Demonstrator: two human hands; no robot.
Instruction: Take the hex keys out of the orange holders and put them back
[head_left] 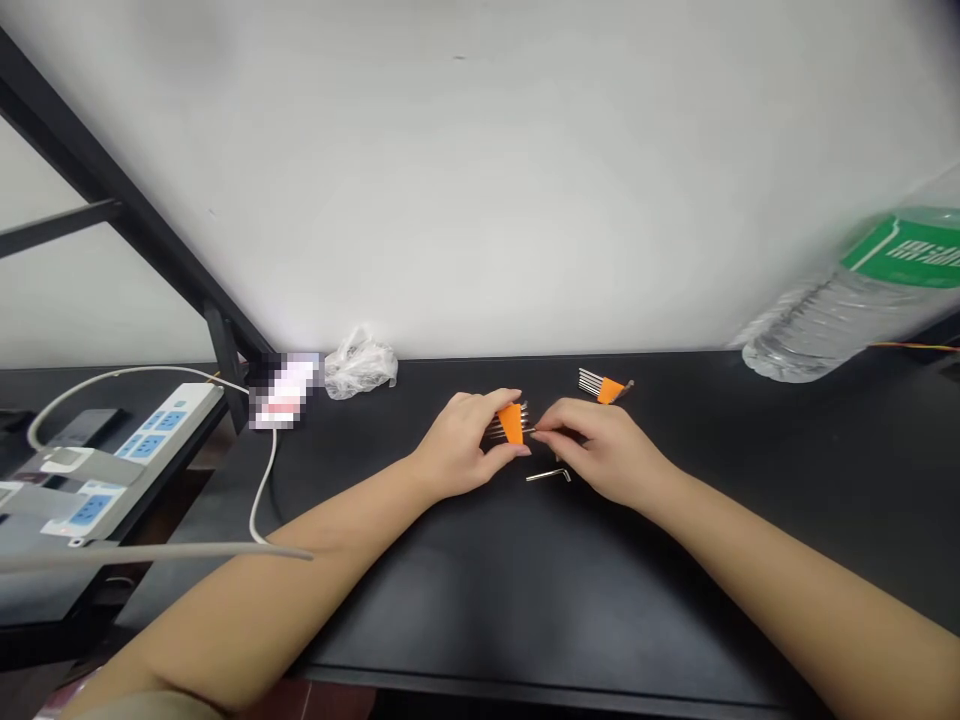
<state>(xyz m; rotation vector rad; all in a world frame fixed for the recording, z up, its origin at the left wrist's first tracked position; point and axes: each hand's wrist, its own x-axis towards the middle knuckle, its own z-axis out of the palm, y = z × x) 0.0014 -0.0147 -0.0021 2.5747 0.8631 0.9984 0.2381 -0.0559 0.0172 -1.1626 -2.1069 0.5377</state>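
An orange hex key holder [512, 423] with several metal keys through it is gripped between the thumb and fingers of my left hand [474, 440]. Just to its right, my right hand [596, 445] pinches the end of a thin hex key [531, 431] at the holder's side; whether that key sits in the holder I cannot tell. One loose L-shaped hex key [549, 475] lies on the black table below my hands. Behind my right hand rests a second orange holder [610, 390] with several keys fanned to its left.
A crumpled clear plastic bag [361, 365] lies against the wall. At the right, a large water bottle [832, 300] with a green label lies on its side. White power strips [142, 440] and a grey cable [262, 490] are at the left, by a black metal frame [150, 225].
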